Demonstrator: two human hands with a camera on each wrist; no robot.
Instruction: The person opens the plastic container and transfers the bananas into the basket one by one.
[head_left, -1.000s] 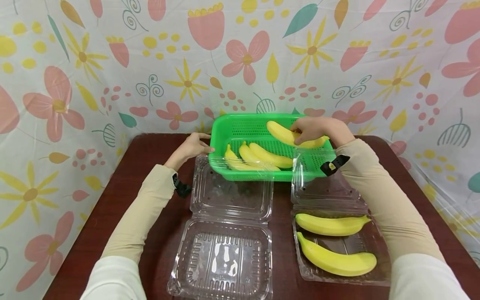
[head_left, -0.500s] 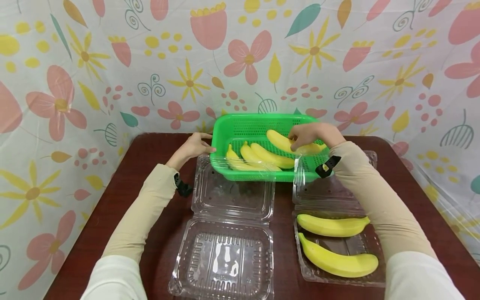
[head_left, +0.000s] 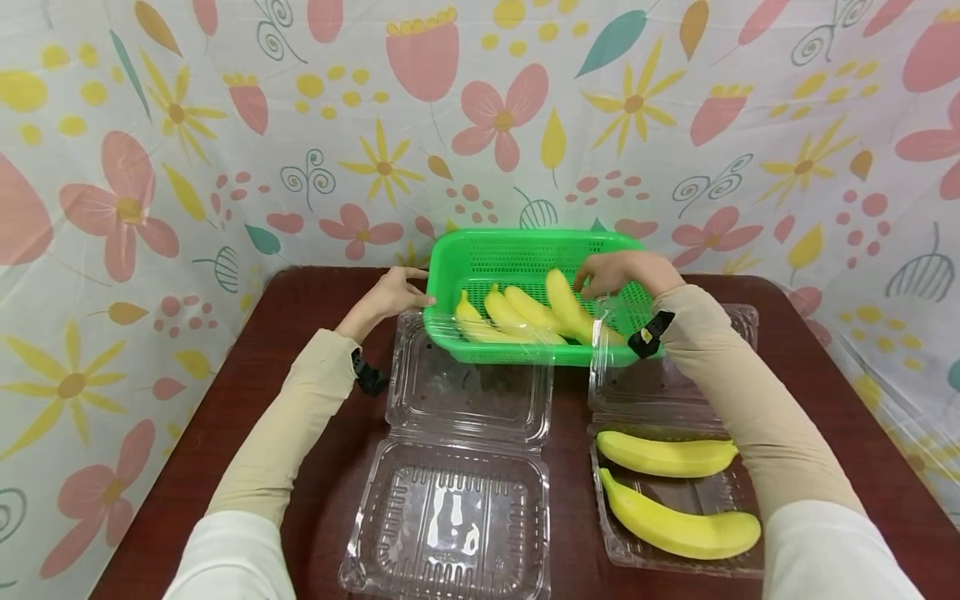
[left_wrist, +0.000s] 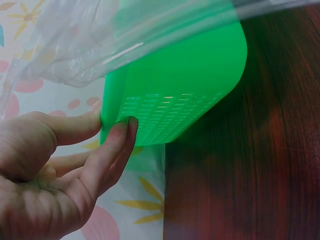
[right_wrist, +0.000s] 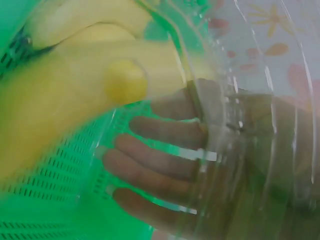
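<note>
My left hand [head_left: 386, 298] pinches the left end of a green plastic basket [left_wrist: 200, 65], with the thumb at the rim and fingers against the slotted outer wall. Inside lie several yellow bananas [head_left: 532, 310]. My right hand [head_left: 618, 273] is over the basket's right part, fingers extended and loosely spread. Beside its fingertips, one banana [head_left: 567, 304] slants down against the others. In the right wrist view, a clear lid covers part of the right hand [right_wrist: 160, 165], and the nearest banana [right_wrist: 75, 95] is blurred; whether the thumb touches it I cannot tell.
Two clear clamshell boxes stand open before the basket, their lids leaning on its front rim. The left box [head_left: 457, 533] holds nothing; the right box [head_left: 622, 557] holds an upper banana [head_left: 663, 456] and a lower banana [head_left: 675, 523]. A floral cloth [head_left: 300, 108] hangs behind the dark table [head_left: 300, 500].
My right hand has lowered a banana into the basket and let go of it; the banana has swung from nearly level to steeply slanted. My left hand stays on the basket.
</note>
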